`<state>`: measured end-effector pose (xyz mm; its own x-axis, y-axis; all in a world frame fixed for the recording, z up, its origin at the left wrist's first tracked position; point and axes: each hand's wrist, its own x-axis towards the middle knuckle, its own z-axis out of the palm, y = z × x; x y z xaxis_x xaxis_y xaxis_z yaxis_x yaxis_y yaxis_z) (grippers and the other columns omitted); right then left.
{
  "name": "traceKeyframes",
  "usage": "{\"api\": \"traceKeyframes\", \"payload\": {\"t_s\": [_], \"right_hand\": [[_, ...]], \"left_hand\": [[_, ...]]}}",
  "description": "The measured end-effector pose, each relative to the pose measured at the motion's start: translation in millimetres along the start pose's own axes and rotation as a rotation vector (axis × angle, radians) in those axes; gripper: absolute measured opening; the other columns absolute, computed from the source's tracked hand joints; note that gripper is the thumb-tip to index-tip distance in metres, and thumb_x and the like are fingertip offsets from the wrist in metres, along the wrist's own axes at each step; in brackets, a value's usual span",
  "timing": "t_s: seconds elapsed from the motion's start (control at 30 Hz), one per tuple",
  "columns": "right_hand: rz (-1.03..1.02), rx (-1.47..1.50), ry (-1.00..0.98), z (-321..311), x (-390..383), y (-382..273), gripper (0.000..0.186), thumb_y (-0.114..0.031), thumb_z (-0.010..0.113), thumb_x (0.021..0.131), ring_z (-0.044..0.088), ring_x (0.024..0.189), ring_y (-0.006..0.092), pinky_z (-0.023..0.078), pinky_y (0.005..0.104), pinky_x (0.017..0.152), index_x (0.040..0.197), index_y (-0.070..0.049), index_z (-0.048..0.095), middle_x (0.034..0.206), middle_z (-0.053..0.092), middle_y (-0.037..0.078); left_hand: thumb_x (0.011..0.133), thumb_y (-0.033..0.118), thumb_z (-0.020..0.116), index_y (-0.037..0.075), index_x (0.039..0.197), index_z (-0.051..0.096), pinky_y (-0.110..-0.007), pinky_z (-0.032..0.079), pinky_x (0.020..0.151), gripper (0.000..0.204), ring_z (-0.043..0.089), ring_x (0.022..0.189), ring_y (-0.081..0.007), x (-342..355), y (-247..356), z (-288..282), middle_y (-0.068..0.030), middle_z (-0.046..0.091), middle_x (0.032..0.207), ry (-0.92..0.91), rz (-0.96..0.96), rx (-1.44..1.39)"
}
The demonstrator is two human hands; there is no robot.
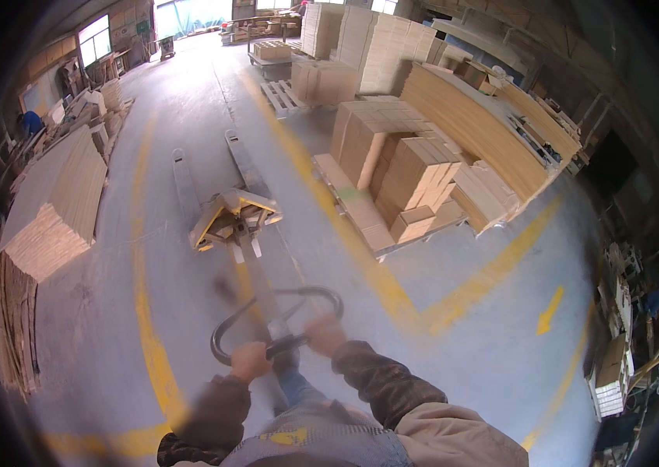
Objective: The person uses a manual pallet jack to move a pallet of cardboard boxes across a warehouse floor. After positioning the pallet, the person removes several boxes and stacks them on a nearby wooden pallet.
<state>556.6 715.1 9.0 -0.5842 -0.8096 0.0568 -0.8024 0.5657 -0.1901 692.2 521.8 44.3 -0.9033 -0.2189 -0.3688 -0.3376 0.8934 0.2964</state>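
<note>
In the head view a yellow pallet jack (232,210) stands on the floor ahead of me, its two bare forks pointing away from me. Its black loop handle (222,331) reaches back toward my body on a long shaft. My left hand (250,359) is closed round the lower left of the loop. My right hand (323,333), slightly blurred, grips the loop on the right, a little higher.
Stacked cardboard boxes (391,171) stand on a pallet to the right, with tall board stacks (462,109) behind. Pale boards (53,194) lie piled to the left. Yellow lines (146,311) mark the floor. More piled material (613,342) stands at the far right.
</note>
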Motion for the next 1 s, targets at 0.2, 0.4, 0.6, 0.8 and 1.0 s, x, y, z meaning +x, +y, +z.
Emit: {"api": "traceKeyframes", "payload": {"t_s": [0.2, 0.4, 0.6, 0.8, 1.0], "right_hand": [[0.043, 0.068, -0.138, -16, -132, -47, 0.003, -0.012, 0.064, 0.072, 0.066, 0.078, 0.0321, 0.042, 0.045, 0.077, 0.074, -0.012, 0.062, 0.073, 0.066, 0.012], [-0.013, 0.126, -0.242, -46, -263, -50, 0.009, -0.011, 0.067, 0.071, 0.066, 0.081, 0.0298, 0.043, 0.0427, 0.081, 0.08, -0.012, 0.064, 0.076, 0.067, 0.01], [0.02, 0.259, 0.086, -75, -415, -34, 0.025, -0.011, 0.071, 0.075, 0.06, 0.106, 0.0345, 0.042, 0.0431, 0.096, 0.098, -0.006, 0.063, 0.107, 0.066, 0.017], [0.526, 0.493, 0.424, -99, -673, 45, 0.035, -0.019, 0.068, 0.086, 0.057, 0.117, 0.0341, 0.044, 0.0443, 0.101, 0.118, -0.006, 0.061, 0.12, 0.062, 0.018], [0.884, 0.601, 0.394, -134, -838, 104, 0.033, -0.027, 0.065, 0.089, 0.069, 0.089, 0.0283, 0.054, 0.0392, 0.08, 0.117, -0.007, 0.063, 0.113, 0.065, 0.016]], "left_hand": [[0.075, 0.028, 0.065, 0.005, 0.092, 0.074, -0.047, 0.054, 0.077, 0.03, 0.068, 0.087, -0.0378, -108, 31, 63, -0.0192, 0.071, 0.09, -0.162, 0.01, 0.029], [0.076, 0.036, 0.066, 0.007, 0.093, 0.073, -0.046, 0.053, 0.075, 0.034, 0.068, 0.086, -0.0377, -203, 99, 100, -0.0193, 0.07, 0.089, -0.381, 0.102, -0.051], [0.076, 0.04, 0.069, 0.003, 0.096, 0.072, -0.046, 0.051, 0.075, 0.042, 0.069, 0.086, -0.0364, -282, 186, 161, -0.0211, 0.07, 0.085, -0.485, 0.043, -0.14], [0.084, 0.038, 0.066, -0.004, 0.08, 0.068, -0.041, 0.049, 0.062, 0.042, 0.065, 0.064, -0.0255, -310, 326, 242, -0.0113, 0.066, 0.067, -0.353, 0.214, -0.155], [0.085, 0.024, 0.065, -0.002, 0.067, 0.066, -0.035, 0.046, 0.051, 0.032, 0.061, 0.05, -0.0206, -314, 498, 264, -0.0098, 0.062, 0.057, -0.452, 0.139, -0.429]]}}
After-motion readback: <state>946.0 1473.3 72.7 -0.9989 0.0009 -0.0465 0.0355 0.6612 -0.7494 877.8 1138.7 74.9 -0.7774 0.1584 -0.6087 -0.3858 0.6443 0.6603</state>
